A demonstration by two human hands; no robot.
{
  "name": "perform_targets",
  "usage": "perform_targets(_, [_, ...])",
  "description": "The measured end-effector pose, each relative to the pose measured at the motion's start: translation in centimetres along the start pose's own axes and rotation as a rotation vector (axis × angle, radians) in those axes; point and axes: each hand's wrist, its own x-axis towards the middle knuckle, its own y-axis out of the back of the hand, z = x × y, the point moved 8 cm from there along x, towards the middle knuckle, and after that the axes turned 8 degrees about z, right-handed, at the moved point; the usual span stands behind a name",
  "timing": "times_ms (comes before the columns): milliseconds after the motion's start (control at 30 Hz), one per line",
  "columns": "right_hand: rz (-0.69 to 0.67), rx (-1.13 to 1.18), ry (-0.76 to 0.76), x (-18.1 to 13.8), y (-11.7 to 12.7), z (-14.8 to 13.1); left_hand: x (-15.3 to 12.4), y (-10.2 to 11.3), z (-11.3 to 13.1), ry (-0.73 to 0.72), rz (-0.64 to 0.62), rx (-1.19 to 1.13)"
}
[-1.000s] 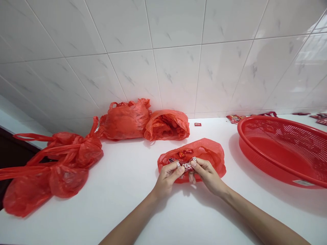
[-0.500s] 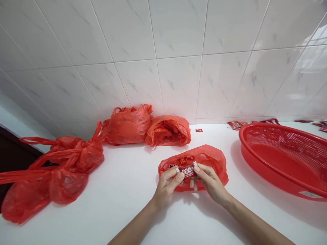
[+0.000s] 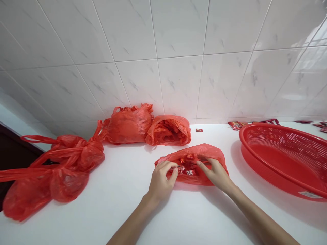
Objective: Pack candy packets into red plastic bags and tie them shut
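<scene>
A small red plastic bag lies open on the white counter, with several red wrapped candies inside its mouth. My left hand has its fingers curled on the bag's near left rim. On the right side of the opening, my right hand grips the edge, its fingertips tucked partly under the upper fold. Neither hand holds a candy.
A large red perforated basket stands at the right. Two stuffed red bags sit against the tiled wall, and tied red bags lie at the left. A loose candy and several wrappers lie near the wall.
The wrapped candy held between both hands is now lying in the bag. Both hands have moved forward and apart to the bag's rim.
</scene>
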Motion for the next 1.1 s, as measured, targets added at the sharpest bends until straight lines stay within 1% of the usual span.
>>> perform_targets(67, [0.041, -0.152, 0.048, 0.3, 0.9, 0.1, 0.1, 0.2, -0.1, -0.065, 0.032, 0.097])
perform_targets(100, [0.052, -0.193, 0.093, 0.4, 1.3, -0.2, 0.1, 0.2, -0.1, -0.093, 0.043, 0.137])
perform_targets(200, [0.048, -0.255, 0.313, 0.1, 2.1, -2.2, 0.1, 0.5, 0.0, -0.16, 0.07, 0.224])
perform_targets(267, [0.075, -0.307, 0.478, -0.3, 2.7, -3.7, 0.2, 0.7, 0.1, -0.191, 0.091, 0.259])
perform_targets(333, [0.16, -0.354, 0.637, -0.9, 3.4, -5.1, 0.1, 1.0, 0.4, -0.226, 0.116, 0.276])
perform_targets(400, [0.293, -0.398, 0.777, -1.6, 4.2, -6.2, 0.0, 1.3, 0.7, -0.259, 0.145, 0.282])
perform_targets(467, [0.412, -0.498, 0.864, -2.2, 4.6, -6.7, -0.1, 1.6, 0.9, -0.278, 0.184, 0.292])
perform_targets(500, [0.442, -0.574, 0.869, -2.2, 4.6, -6.6, -0.1, 1.8, 0.9, -0.273, 0.208, 0.305])
perform_targets(533, [0.445, -0.663, 0.843, -2.0, 4.5, -6.2, 0.0, 2.0, 0.8, -0.257, 0.228, 0.324])
perform_targets(600, [0.373, -0.842, 0.699, -1.0, 4.1, -4.8, 0.2, 2.3, 0.1, -0.183, 0.227, 0.376])
perform_targets(633, [0.308, -0.915, 0.598, -0.5, 4.0, -3.8, 0.4, 2.3, -0.4, -0.125, 0.195, 0.401])
perform_targets(700, [0.162, -1.017, 0.387, 0.3, 4.0, -1.9, 0.7, 2.1, -1.7, 0.008, 0.072, 0.433])
perform_targets(767, [0.02, -1.034, 0.219, 0.6, 4.0, -0.7, 0.9, 1.8, -2.6, 0.119, -0.067, 0.428])
perform_targets(800, [-0.032, -1.018, 0.165, 0.7, 4.1, -0.4, 1.0, 1.8, -2.8, 0.15, -0.119, 0.418])
perform_targets(867, [-0.1, -0.978, 0.111, 0.8, 4.3, -0.6, 1.3, 2.0, -2.6, 0.159, -0.178, 0.405])
perform_targets(933, [-0.13, -0.876, 0.11, 1.1, 4.7, -1.3, 2.0, 2.7, -1.9, 0.133, -0.191, 0.412])
perform_targets(1000, [-0.102, -0.634, 0.153, 1.5, 5.6, -2.8, 2.8, 3.4, -1.0, 0.101, -0.211, 0.414])
perform_targets(1100, [0.026, -0.15, 0.224, 2.1, 8.0, -5.5, 4.2, 4.3, 0.5, 0.063, -0.278, 0.377])
